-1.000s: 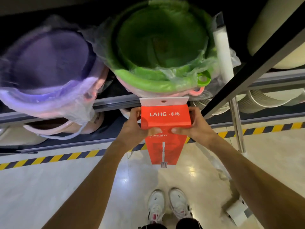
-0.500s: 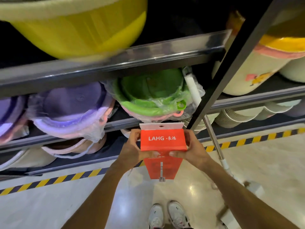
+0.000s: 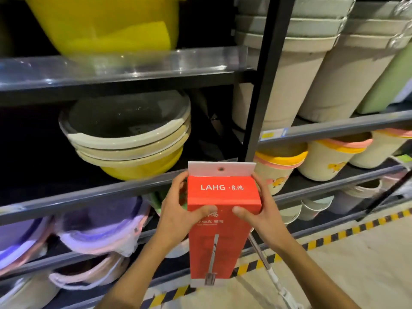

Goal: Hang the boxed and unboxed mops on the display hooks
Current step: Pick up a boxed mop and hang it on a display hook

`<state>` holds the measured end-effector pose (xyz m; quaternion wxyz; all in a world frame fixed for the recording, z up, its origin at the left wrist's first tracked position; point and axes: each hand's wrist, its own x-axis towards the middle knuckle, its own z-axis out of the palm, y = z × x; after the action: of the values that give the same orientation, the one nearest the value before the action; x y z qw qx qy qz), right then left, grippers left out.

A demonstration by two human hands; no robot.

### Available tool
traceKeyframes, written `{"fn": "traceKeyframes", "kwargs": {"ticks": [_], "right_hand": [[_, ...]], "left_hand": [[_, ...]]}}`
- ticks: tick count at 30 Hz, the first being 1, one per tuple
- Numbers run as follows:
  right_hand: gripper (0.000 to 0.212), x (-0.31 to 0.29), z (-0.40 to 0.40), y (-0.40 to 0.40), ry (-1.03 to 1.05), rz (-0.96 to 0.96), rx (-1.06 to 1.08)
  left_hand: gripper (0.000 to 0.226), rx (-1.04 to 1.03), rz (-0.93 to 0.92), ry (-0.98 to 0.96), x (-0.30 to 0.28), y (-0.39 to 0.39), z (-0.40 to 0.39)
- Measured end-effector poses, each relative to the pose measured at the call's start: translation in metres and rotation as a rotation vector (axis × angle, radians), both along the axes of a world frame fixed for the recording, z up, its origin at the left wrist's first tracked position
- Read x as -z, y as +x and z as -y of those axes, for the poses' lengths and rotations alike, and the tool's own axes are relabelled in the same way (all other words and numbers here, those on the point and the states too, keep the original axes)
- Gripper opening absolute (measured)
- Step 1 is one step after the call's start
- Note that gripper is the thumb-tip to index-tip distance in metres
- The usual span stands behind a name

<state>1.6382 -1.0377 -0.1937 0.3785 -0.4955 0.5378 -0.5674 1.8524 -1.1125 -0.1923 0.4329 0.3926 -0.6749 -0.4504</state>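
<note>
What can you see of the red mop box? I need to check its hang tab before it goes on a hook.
The red mop box is a tall, narrow carton that looks like cardboard, printed "LAHG" in white with a mop picture lower down. A white hang tab with one round hole stands at its top, intact as far as visible. It is held upright before the shelves, on no hook. The left hand and right hand grip its upper sides, thumbs on the front face.
</note>
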Motion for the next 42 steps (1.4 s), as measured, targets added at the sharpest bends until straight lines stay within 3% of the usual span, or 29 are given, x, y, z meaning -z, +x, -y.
{"fn": "traceKeyframes", "kwargs": {"ticks": [5, 10, 19, 26, 32, 35, 42], "right_hand": [[0.109, -0.102, -0.025, -0.002, -0.185, 0.039, 0.075], [0.113, -0.19, -0.068, -0.013, -0.372, -0.043, 0.159], [0.118, -0.268, -0.183, -0.076, -0.53, -0.148, 0.326], [0.113, -0.292, -0.295, -0.15, -0.517, -0.208, 0.41], [0.11, -0.302, -0.391, -0.219, -0.467, -0.277, 0.533], [0.119, -0.304, -0.436, -0.254, -0.414, -0.27, 0.607], [0.125, -0.306, -0.532, -0.315, -0.311, -0.249, 0.774]], "left_hand": [[0.098, 0.01, -0.136, -0.192, -0.102, -0.021, -0.017], [0.104, 0.1, -0.189, -0.345, -0.18, -0.045, -0.035], [0.095, 0.318, -0.223, -0.548, -0.276, -0.123, -0.121], [0.086, 0.467, -0.334, -0.562, -0.294, -0.217, -0.213], [0.108, 0.618, -0.338, -0.481, -0.294, -0.312, -0.287], [0.116, 0.719, -0.324, -0.423, -0.293, -0.356, -0.323], [0.097, 0.967, -0.332, -0.34, -0.295, -0.459, -0.4]]}}
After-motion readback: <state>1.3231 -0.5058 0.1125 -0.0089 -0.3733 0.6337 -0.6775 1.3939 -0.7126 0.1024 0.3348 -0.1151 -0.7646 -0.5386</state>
